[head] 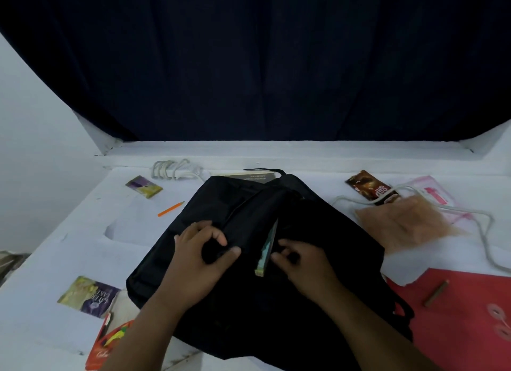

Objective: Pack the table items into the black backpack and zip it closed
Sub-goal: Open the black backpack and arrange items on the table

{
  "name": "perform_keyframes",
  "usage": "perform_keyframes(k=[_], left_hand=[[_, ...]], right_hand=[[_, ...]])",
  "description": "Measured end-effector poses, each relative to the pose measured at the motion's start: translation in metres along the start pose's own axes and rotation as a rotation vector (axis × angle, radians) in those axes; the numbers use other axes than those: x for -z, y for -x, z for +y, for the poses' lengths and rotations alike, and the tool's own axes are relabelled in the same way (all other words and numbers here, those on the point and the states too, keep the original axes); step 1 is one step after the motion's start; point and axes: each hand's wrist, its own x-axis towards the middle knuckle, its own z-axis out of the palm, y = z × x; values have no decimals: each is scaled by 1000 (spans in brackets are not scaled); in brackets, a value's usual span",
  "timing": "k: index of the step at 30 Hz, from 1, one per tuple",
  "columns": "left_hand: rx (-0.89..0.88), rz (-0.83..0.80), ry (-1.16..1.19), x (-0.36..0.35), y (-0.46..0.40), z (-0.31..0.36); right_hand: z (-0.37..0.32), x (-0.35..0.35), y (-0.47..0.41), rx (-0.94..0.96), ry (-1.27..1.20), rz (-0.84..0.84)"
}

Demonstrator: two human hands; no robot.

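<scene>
At frame centre the black backpack (249, 232) holds a book (266, 250) edge-up in its opening, both the left hand (199, 260) and right hand (304, 262) pinching fabric beside it.

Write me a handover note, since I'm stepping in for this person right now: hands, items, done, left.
Left hand: grips a fold of the backpack fabric beside the opening.
Right hand: fingers curled at the opening, beside a thin flat item that sticks out of it.
Backpack lies flat mid-table, not zipped.
Done: at most that one item partly in.
Left on the table: two purple snack packs, orange pencil, coiled cable, brown packet, loose cable, pink pouch, red folder, brown stick, orange packet. A book peeks out behind the backpack.
Then zip.
</scene>
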Motion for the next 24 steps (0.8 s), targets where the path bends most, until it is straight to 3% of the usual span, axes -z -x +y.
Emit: perform_keyframes(k=[4, 9, 14, 19, 24], left_hand=[[12, 67, 296, 13, -23, 9], [78, 153, 210, 27, -69, 20], [219, 110, 93, 28, -133, 4], [450, -16, 193, 15, -213, -28], [636, -160, 218, -4, -261, -53]], right_hand=[[-31, 47, -5, 109, -67, 263], [-72, 89, -50, 203, -95, 383], [-82, 72, -133, 136, -51, 192], [-65, 31, -209, -157, -55, -157], [-50, 10, -238, -332, 253, -200]])
